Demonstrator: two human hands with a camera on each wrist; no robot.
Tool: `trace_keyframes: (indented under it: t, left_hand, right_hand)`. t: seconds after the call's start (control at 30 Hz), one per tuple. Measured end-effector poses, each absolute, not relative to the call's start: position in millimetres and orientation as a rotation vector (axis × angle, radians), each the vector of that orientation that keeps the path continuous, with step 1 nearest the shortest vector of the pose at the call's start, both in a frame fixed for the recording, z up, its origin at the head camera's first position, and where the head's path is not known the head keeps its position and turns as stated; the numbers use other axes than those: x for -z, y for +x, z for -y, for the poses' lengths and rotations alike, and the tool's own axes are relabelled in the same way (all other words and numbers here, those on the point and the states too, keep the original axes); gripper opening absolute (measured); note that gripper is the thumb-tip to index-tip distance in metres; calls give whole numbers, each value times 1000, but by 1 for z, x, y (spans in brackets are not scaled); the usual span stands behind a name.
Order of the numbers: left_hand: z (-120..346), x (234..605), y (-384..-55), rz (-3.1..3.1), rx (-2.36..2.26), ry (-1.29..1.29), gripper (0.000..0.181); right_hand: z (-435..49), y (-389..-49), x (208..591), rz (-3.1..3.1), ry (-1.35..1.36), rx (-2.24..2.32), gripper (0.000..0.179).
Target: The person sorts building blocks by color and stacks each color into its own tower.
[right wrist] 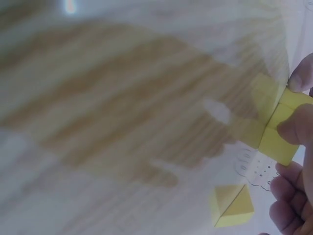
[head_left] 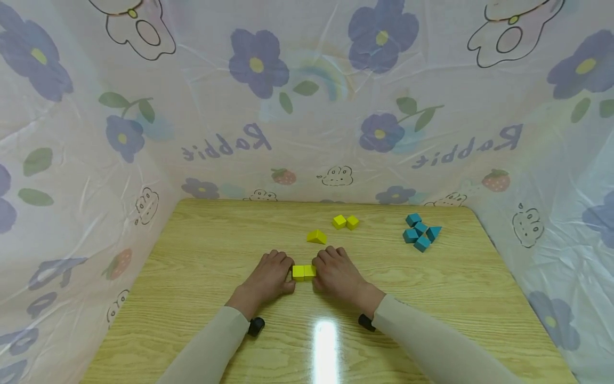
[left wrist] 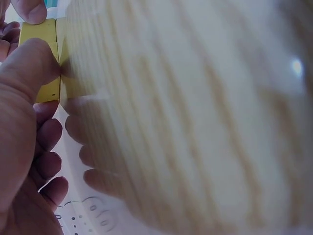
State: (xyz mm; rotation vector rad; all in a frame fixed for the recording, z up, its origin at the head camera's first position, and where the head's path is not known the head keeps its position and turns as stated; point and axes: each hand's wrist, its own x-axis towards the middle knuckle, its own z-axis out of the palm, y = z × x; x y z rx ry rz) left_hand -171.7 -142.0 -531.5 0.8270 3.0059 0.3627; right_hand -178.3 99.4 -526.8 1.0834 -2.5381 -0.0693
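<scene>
Two yellow blocks show end to end between my hands in the head view, the left yellow block [head_left: 298,273] touching the right yellow block [head_left: 310,272]. My left hand [head_left: 269,276] grips the left end of this row. In the left wrist view its thumb [left wrist: 32,61] lies across a yellow face, with the other fingers on the far side. From the right, my right hand [head_left: 338,276] pinches the other end, its thumb [right wrist: 297,125] against a yellow block [right wrist: 278,146]. The fingers cover parts of the row, so its full length is hidden.
Behind the hands lies a yellow triangular block [head_left: 317,237]. Two yellow cubes [head_left: 339,222] sit farther back. Several blue blocks [head_left: 422,244], one triangular, are grouped at the back right. The wooden table [head_left: 201,330] meets a printed cloth [head_left: 312,117] at the back and sides.
</scene>
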Motion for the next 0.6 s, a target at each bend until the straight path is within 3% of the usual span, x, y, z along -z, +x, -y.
trace_keyframes:
  t: [0.6]
  left_hand:
    - [141, 529, -172, -3001, -355, 830, 32]
  right_hand:
    - [-101, -178, 523, 2581, 1074, -6, 24]
